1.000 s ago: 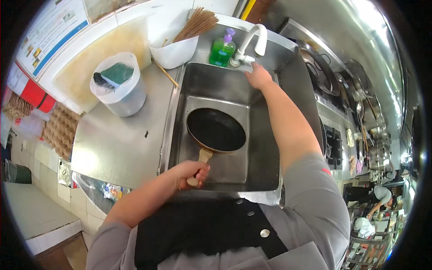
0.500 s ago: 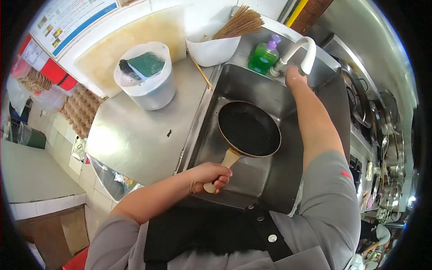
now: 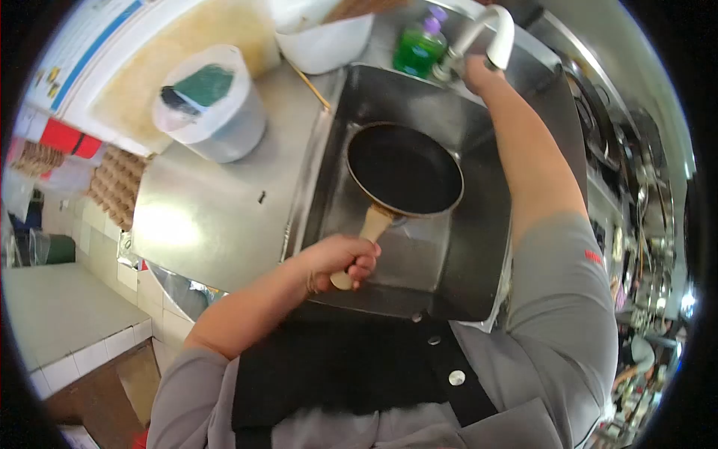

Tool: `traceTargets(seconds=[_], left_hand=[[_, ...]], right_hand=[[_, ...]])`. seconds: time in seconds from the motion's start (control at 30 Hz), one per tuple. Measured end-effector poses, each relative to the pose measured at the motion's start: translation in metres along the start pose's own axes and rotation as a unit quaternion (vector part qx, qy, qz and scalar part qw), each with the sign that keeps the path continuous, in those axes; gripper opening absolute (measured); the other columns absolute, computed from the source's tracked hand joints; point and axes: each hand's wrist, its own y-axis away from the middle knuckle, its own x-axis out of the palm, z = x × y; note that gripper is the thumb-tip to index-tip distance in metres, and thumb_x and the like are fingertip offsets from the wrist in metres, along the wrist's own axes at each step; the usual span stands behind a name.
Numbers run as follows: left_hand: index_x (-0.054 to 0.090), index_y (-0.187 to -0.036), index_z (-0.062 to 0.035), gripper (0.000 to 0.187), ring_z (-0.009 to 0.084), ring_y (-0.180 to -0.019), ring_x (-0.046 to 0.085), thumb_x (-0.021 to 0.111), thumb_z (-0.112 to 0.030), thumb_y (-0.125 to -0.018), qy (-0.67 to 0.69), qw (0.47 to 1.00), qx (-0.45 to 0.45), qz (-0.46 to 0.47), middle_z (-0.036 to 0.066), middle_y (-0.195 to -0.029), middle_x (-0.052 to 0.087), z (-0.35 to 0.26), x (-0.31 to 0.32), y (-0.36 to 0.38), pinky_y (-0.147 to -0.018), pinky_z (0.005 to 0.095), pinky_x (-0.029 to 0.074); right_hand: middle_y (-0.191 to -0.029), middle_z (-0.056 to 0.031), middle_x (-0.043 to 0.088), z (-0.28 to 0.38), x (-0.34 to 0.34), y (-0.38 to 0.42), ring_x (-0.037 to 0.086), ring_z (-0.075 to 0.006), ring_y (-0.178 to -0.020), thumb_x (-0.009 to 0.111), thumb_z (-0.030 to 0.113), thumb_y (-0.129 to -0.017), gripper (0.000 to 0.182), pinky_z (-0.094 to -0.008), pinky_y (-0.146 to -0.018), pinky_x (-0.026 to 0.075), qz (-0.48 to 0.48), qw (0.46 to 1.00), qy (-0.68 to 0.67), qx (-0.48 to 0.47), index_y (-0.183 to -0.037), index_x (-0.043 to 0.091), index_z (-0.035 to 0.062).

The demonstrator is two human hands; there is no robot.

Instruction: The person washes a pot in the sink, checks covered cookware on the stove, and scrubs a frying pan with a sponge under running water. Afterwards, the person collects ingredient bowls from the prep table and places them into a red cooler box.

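Observation:
My left hand is closed around the pale handle of a black frying pan. The pan is held over the metal sink, its dark inner face turned up. At the far end of the sink, my right hand is at the base of the white faucet, its fingers curled there and partly hidden by the spout. No stream of water can be made out below the spout. A green soap bottle with a purple pump stands just left of the faucet.
Left of the sink, a steel counter carries a white tub topped with a green scouring pad. A white container holding a bristle brush stands behind. Pans line the right side; egg trays sit at left.
The view has tilted, so the sink and pan appear higher in the frame. My left hand keeps its hold on the pan handle, and my right hand stays at the faucet.

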Motion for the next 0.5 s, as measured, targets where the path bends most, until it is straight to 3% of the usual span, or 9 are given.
traceTargets(seconds=[0.1, 0.27, 0.4, 0.43, 0.47, 0.5], left_hand=[[0.047, -0.102, -0.0101, 0.015, 0.0057, -0.043, 0.039, 0.054, -0.011, -0.089, -0.005, 1.0, 0.006, -0.02, -0.006, -0.059, 0.04, -0.007, 0.006, 0.003, -0.046, 0.0276, 0.039], [0.049, -0.1, -0.0114, 0.011, 0.0051, -0.043, 0.039, 0.055, -0.014, -0.091, -0.021, 1.0, 0.014, -0.015, -0.007, -0.059, 0.04, -0.011, 0.009, 0.003, -0.046, 0.0274, 0.039], [0.049, -0.091, -0.0127, 0.009, 0.0048, -0.044, 0.039, 0.055, -0.018, -0.095, -0.034, 0.999, 0.006, -0.023, -0.007, -0.06, 0.04, -0.012, 0.005, 0.001, -0.046, 0.0268, 0.039], [0.049, -0.089, -0.0131, 0.011, 0.0047, -0.045, 0.039, 0.055, -0.019, -0.096, -0.024, 1.0, 0.004, -0.015, -0.007, -0.06, 0.04, -0.01, -0.001, -0.003, -0.046, 0.0267, 0.039], [0.048, -0.086, -0.0135, 0.013, 0.0045, -0.045, 0.039, 0.055, -0.019, -0.096, -0.013, 1.0, 0.009, -0.007, -0.007, -0.06, 0.04, -0.009, -0.006, -0.007, -0.046, 0.0266, 0.039], [0.047, -0.085, -0.0137, 0.014, 0.0043, -0.046, 0.04, 0.054, -0.018, -0.096, -0.009, 1.0, 0.001, 0.006, -0.008, -0.06, 0.04, -0.008, -0.011, -0.012, -0.046, 0.0266, 0.039]], right_hand=[[-0.114, -0.0205, 0.067, 0.027, -0.01, 0.02, 0.063, -0.0369, -0.11, 0.06, 0.048, -0.088, 0.052, -0.0414, -0.094, 0.05, -0.021, 0.999, -0.029, 0.039, -0.118, 0.066, 0.0067], [-0.109, -0.0194, 0.068, 0.043, -0.031, 0.044, 0.065, -0.0362, -0.104, 0.06, 0.031, -0.089, 0.033, -0.043, -0.089, 0.053, -0.012, 0.996, 0.086, -0.02, -0.109, 0.068, 0.0072], [-0.109, -0.019, 0.068, 0.038, -0.025, 0.054, 0.066, -0.0346, -0.103, 0.06, 0.02, -0.086, 0.026, -0.0442, -0.089, 0.054, -0.016, 0.984, 0.161, -0.07, -0.107, 0.068, 0.0077], [-0.109, -0.0191, 0.068, 0.06, -0.045, 0.086, 0.067, -0.0343, -0.103, 0.06, 0.016, -0.084, 0.025, -0.0445, -0.088, 0.054, -0.039, 0.991, 0.107, -0.064, -0.106, 0.068, 0.0054], [-0.108, -0.0178, 0.069, 0.055, -0.035, 0.094, 0.067, -0.0333, -0.101, 0.06, 0.015, -0.083, 0.026, -0.0438, -0.086, 0.054, -0.035, 0.981, 0.174, -0.077, -0.105, 0.068, 0.0041], [-0.108, -0.0169, 0.069, 0.063, -0.044, 0.112, 0.067, -0.0335, -0.1, 0.06, 0.013, -0.083, 0.023, -0.0432, -0.085, 0.055, 0.094, 0.958, 0.244, -0.117, -0.102, 0.069, 0.0052]])
